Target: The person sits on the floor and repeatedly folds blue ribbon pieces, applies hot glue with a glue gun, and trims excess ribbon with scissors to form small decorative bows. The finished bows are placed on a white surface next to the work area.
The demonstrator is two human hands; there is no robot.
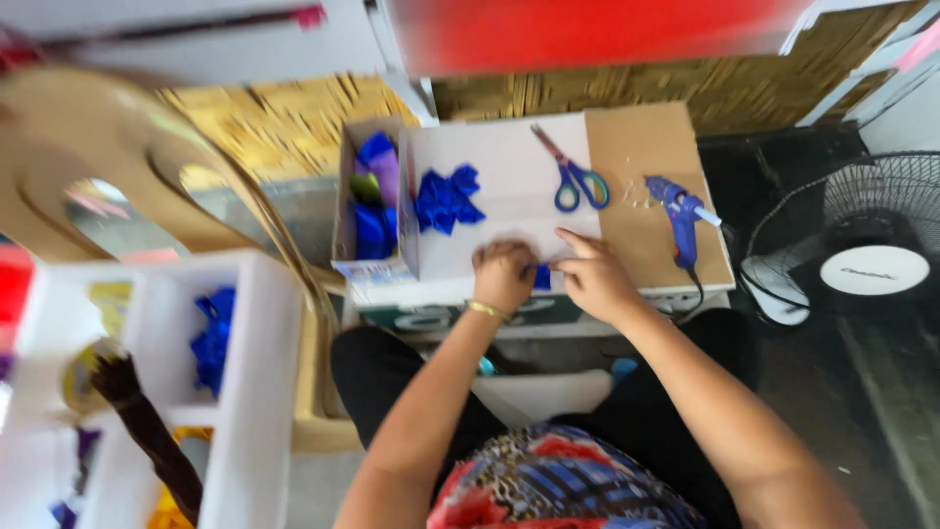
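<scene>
pinching a small blue piece (pixel 542 276) between left hand (pixel 503 274) and right hand (pixel 594 277), both grasping it on the white desk (pixel 509 211). blue pile (pixel 446 200), scissors (pixel 573 173), glue gun (pixel 680 214) are lying beyond.

Matt white paper sheet (pixel 509 167) over rough brown cardboard (pixel 646 167); crumpled blue paper pieces (pixel 447 201); scissors (pixel 573 176) with glossy plastic handles; smooth blue plastic glue gun (pixel 679 211); woven straw mat (pixel 284 122); metal bracelet (pixel 487 311).
</scene>
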